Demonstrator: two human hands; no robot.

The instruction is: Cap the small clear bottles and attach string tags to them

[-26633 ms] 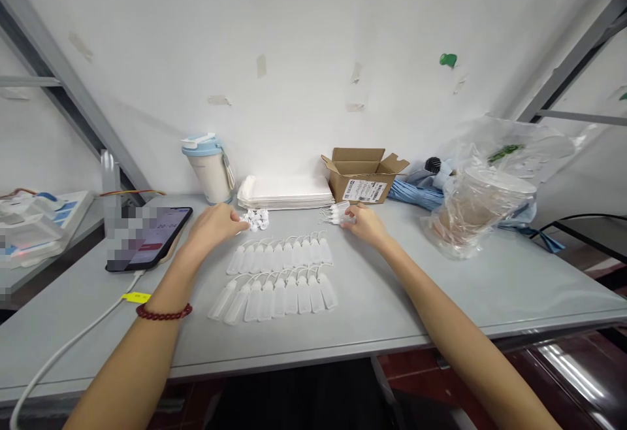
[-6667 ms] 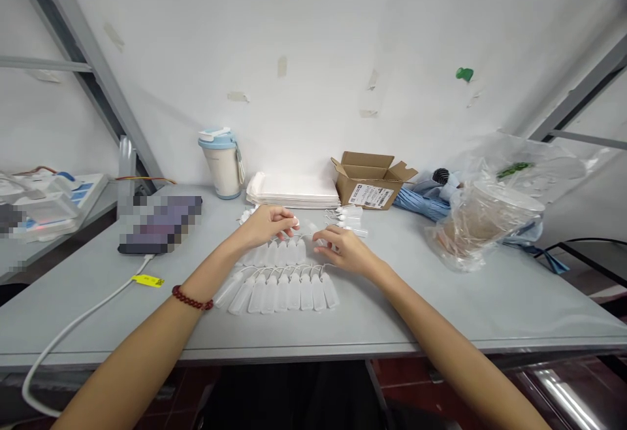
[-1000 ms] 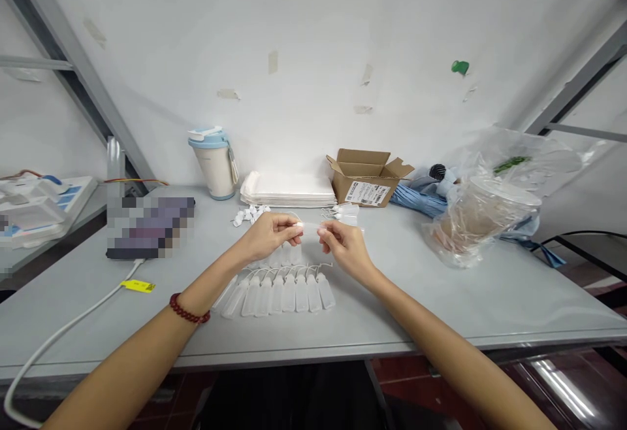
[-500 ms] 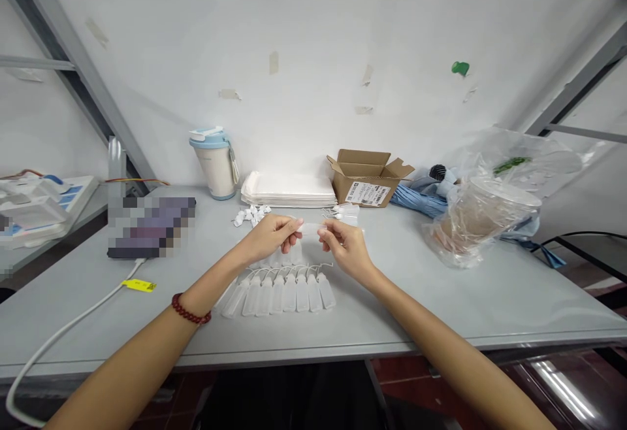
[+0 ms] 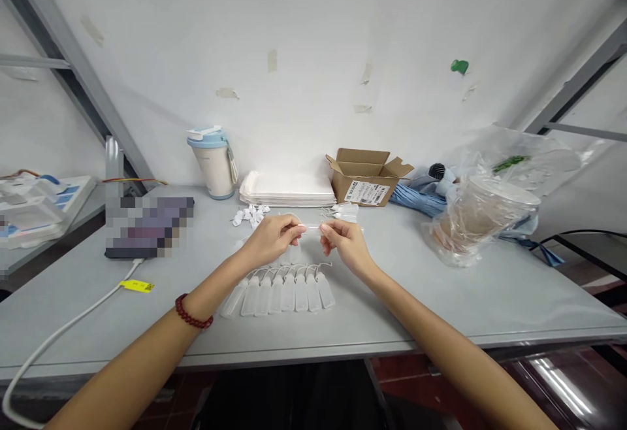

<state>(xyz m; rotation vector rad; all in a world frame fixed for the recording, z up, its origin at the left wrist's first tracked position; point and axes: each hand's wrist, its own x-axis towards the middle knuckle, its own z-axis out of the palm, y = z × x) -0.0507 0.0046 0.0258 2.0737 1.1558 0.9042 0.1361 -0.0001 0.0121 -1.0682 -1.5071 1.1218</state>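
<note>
My left hand (image 5: 272,239) and my right hand (image 5: 343,244) meet above the table, both pinched on one small clear squeeze bottle (image 5: 311,227) held crosswise between them. Below the hands lies a row of several finished bottles (image 5: 281,289) with tethered caps, and a second row is partly hidden behind my hands. A small heap of white caps (image 5: 249,214) lies just beyond my left hand. A few loose bottles (image 5: 345,210) lie beyond my right hand.
A blue-lidded cup (image 5: 212,162), a stack of white bags (image 5: 287,189) and an open cardboard box (image 5: 365,178) line the wall. A phone (image 5: 147,227) with a white cable (image 5: 73,332) lies left. A plastic bag with a container (image 5: 482,211) sits right.
Over the last second my hands have stayed together on the bottle, dropping slightly and shifting their pinch. Earlier, the left hand was at the caps and the right at the loose bottles.
</note>
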